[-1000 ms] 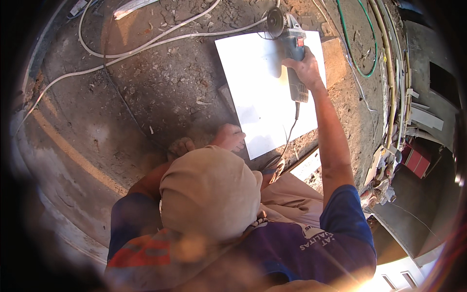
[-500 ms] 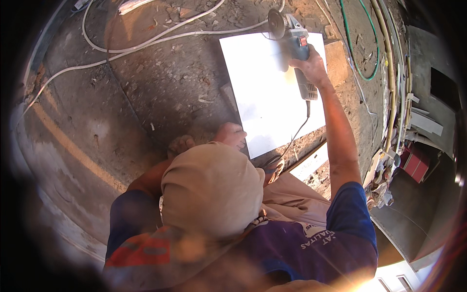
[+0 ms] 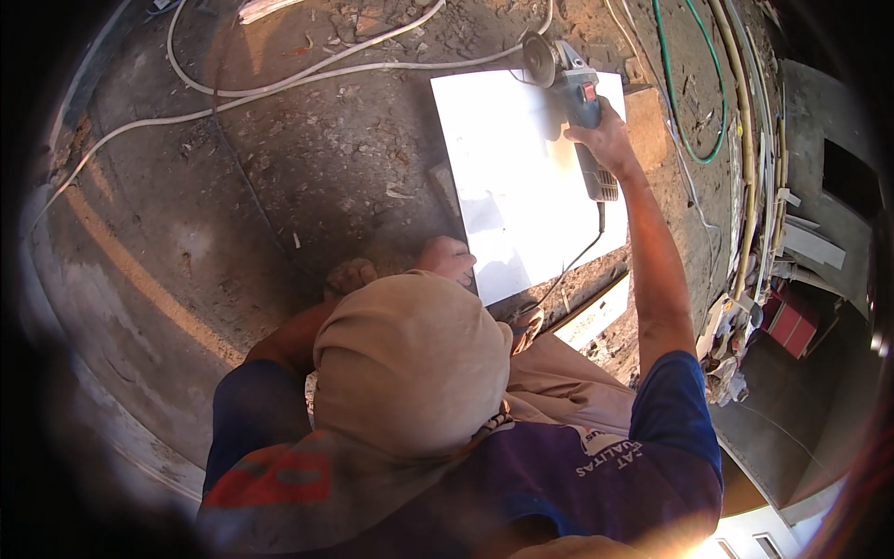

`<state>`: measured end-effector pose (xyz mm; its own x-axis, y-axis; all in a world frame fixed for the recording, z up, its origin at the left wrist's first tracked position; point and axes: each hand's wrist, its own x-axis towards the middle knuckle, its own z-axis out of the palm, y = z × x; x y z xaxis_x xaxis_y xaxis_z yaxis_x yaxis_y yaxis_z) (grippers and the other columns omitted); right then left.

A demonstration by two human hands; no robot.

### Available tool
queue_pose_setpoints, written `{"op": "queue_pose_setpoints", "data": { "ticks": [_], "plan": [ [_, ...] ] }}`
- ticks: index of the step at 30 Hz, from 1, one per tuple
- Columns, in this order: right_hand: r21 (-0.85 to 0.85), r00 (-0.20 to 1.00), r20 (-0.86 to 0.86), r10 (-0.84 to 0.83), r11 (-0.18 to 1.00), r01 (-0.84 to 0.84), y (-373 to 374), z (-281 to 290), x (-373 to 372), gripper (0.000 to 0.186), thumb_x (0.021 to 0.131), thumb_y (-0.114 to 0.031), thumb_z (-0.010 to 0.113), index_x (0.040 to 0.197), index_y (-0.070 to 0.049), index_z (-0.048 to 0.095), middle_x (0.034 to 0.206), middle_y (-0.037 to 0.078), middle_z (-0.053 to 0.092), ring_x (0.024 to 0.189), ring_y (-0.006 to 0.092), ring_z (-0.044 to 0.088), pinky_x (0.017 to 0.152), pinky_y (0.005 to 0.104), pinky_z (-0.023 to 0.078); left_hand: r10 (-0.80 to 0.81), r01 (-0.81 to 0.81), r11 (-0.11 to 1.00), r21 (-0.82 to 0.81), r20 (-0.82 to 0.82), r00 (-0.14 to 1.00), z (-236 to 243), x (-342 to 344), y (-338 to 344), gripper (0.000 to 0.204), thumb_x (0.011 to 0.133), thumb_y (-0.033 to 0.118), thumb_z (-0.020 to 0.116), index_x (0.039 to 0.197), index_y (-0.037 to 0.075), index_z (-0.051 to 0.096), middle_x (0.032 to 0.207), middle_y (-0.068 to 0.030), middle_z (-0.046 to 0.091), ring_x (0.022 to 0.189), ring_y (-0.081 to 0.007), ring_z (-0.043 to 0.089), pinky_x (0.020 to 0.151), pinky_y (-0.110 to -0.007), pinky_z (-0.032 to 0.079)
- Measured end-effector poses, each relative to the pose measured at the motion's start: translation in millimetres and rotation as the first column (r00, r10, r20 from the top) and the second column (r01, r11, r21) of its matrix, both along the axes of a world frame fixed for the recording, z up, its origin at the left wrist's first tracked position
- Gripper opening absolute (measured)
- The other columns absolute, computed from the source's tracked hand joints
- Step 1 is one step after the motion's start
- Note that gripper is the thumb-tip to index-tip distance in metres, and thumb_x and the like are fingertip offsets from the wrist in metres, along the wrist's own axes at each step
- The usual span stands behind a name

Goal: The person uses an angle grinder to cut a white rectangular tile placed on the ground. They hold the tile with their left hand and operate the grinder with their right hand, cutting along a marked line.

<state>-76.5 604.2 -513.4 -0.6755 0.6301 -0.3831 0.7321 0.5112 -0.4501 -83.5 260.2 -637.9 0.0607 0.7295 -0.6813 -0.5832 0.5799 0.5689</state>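
Note:
My right hand (image 3: 607, 140) grips a blue angle grinder (image 3: 582, 104) above the right part of a white sheet (image 3: 503, 186) lying on the dirty ground. The grinder's disc (image 3: 542, 58) is near the sheet's far edge, and its cord runs toward me over the sheet. My left hand (image 3: 447, 261) has curled fingers at the sheet's near left edge, partly hidden by the beige-covered head (image 3: 410, 363) in the lower middle. Bare toes (image 3: 349, 278) show left of that hand. A board (image 3: 652, 126) lies partly under the sheet.
A white hose (image 3: 335, 70) loops across the far ground. A green hose (image 3: 689, 130) lies at the right beside long poles (image 3: 745, 158). Scrap pieces, a pale panel (image 3: 810, 242) and a red object (image 3: 790, 321) are farther right. A pale plank (image 3: 591, 307) lies near the sheet.
The grinder, my right hand and the sheet appear slightly farther right and lower, along with much of the surroundings. Both hands keep their grip and pose.

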Motion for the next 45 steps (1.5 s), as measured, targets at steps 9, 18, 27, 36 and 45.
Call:
{"op": "queue_pose_setpoints", "data": {
  "ticks": [9,18,27,36,45],
  "plan": [
    [-0.127,0.978,-0.139,-0.156,0.982,0.138,-24,7,-14,0.068,0.067,-0.023,0.080,0.123,0.006,0.055,0.100,0.015,0.066,0.087,0.0238,0.065,0.078,0.0352,0.054,0.008,-0.008,1.000,0.012,-0.002,1.000,4,-1,0,0.026,0.093,0.015,0.061,0.102,-0.008,0.067,0.087,-0.0171,0.070,0.074,-0.0265,0.072,0.061,-0.036,0.060],
    [-0.041,0.981,-0.100,-0.164,0.986,0.161,-31,-15,-13,0.065,0.067,-0.027,0.079,0.118,0.006,0.056,0.098,0.017,0.067,0.083,0.0246,0.066,0.075,0.0364,0.055,0.009,-0.009,1.000,-0.010,0.015,1.000,12,-6,1,0.025,0.093,0.015,0.060,0.101,-0.008,0.067,0.086,-0.0155,0.070,0.074,-0.0249,0.072,0.061,-0.035,0.060],
    [-0.069,0.973,-0.128,-0.193,0.980,0.186,-32,-25,-8,0.067,0.066,-0.025,0.080,0.120,0.007,0.056,0.099,0.018,0.067,0.086,0.0259,0.066,0.077,0.0366,0.055,0.051,-0.052,0.999,0.004,0.010,0.999,1,-2,1,0.028,0.089,0.017,0.061,0.099,-0.008,0.069,0.079,-0.0161,0.070,0.068,-0.0226,0.070,0.055,-0.034,0.055],
    [0.043,0.988,-0.051,-0.148,0.988,0.151,-39,-17,-4,0.069,0.067,-0.025,0.080,0.122,0.008,0.056,0.099,0.019,0.069,0.086,0.0258,0.068,0.076,0.0365,0.056,0.012,-0.014,0.998,0.054,0.034,0.999,3,-4,-1,0.029,0.092,0.019,0.062,0.100,-0.008,0.067,0.086,-0.0173,0.069,0.074,-0.0275,0.072,0.062,-0.037,0.060],
    [0.022,0.981,-0.132,-0.142,0.989,0.146,-38,-22,-1,0.065,0.067,-0.025,0.081,0.119,0.007,0.057,0.097,0.018,0.068,0.083,0.0256,0.067,0.076,0.0363,0.055,-0.019,0.019,0.999,0.027,0.004,1.000,-1,-3,1,0.029,0.092,0.018,0.061,0.103,-0.008,0.067,0.088,-0.0177,0.069,0.075,-0.0290,0.072,0.061,-0.038,0.060]
  ]
}}
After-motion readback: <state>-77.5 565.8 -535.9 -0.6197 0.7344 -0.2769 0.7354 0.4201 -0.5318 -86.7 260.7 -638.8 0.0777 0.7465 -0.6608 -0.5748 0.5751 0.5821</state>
